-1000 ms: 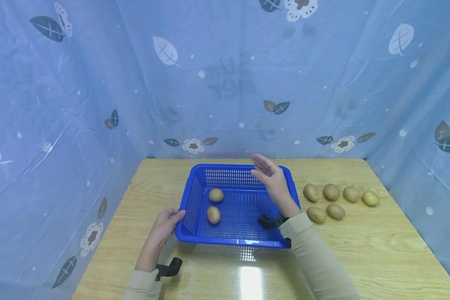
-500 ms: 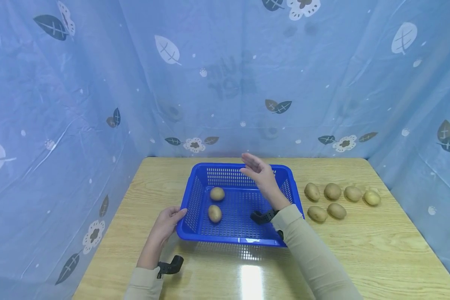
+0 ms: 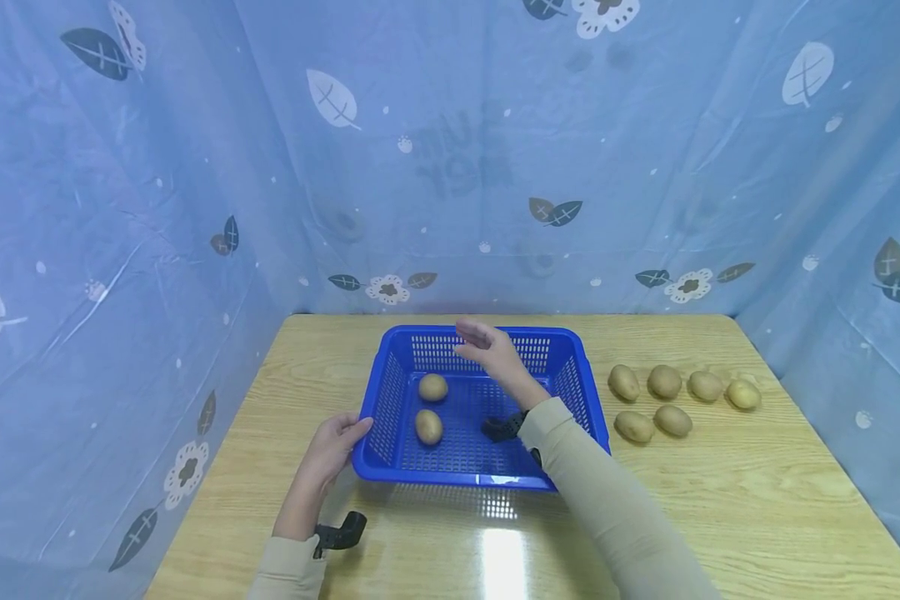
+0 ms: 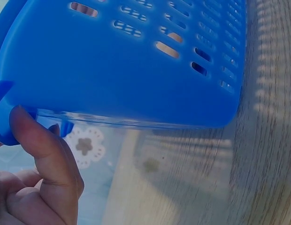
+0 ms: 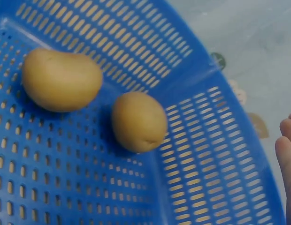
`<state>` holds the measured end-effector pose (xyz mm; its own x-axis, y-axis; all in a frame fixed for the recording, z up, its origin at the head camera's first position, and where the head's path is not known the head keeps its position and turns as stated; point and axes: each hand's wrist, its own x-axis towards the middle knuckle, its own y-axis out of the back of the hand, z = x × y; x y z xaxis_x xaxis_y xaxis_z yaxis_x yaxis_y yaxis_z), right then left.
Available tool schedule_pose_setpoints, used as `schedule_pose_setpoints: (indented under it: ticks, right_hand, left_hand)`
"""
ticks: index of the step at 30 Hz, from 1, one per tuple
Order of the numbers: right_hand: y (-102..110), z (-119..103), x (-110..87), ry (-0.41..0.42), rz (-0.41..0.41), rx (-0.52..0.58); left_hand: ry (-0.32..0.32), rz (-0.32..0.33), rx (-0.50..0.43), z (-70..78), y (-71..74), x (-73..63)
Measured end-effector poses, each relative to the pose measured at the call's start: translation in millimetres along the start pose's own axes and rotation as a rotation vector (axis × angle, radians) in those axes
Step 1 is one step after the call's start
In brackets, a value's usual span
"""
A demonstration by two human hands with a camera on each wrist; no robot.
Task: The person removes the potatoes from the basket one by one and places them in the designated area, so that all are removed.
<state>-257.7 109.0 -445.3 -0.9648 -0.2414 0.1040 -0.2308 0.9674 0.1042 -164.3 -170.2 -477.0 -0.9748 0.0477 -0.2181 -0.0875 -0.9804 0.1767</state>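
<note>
A blue plastic basket (image 3: 480, 482) with slotted walls stands on the wooden table. My left hand (image 3: 332, 446) grips its left rim, thumb on top; in the left wrist view the fingers (image 4: 47, 154) curl at the rim's edge. Two potatoes lie inside near the left wall, a rear potato (image 3: 432, 387) and a front potato (image 3: 428, 427). Above the basket's back half hovers my right hand (image 3: 495, 354), fingers loosely extended and holding nothing. From the right wrist, both potatoes show on the slotted floor, with a bit of the right hand (image 5: 288, 159) at the edge.
Right of the basket, several potatoes (image 3: 664, 382) lie on the table (image 3: 750, 483) in two rows. A blue patterned curtain (image 3: 435, 167) hangs behind the table and along both sides. Each wrist carries a black camera mount (image 3: 341, 532).
My right hand has moved left over the basket, from near its right side to the middle. The left hand stays at the rim, and the potatoes lie where they were.
</note>
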Motion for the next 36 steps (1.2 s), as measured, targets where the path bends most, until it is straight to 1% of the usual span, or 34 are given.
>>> schedule_pose_setpoints:
  ticks: [6, 13, 19, 24, 30, 36]
  right_hand:
    - [-13, 15, 6.7, -0.046, -0.058, -0.092]
    - [-23, 29, 9.6, -0.096, -0.12, -0.135]
    - [-28, 36, 13.1, -0.119, -0.16, -0.177]
    - [-29, 42, 17.5, -0.118, -0.177, -0.208]
    - [-30, 52, 22.4, -0.14, -0.207, -0.234]
    - [-33, 59, 24.3, -0.167, -0.197, -0.252]
  left_hand:
    - [0.012, 0.007, -0.009, -1.3, 1.9, -0.4]
    - [0.014, 0.015, -0.008, -4.5, 2.7, 0.2]
    - [0.014, 0.009, -0.025, -3.3, 1.2, 1.8]
    - [0.015, 0.005, -0.028, -2.2, 1.5, 3.2]
    - [0.013, 0.012, -0.026, -1.5, 1.8, 3.8]
    - [0.003, 0.01, -0.038, -0.5, 1.1, 2.5]
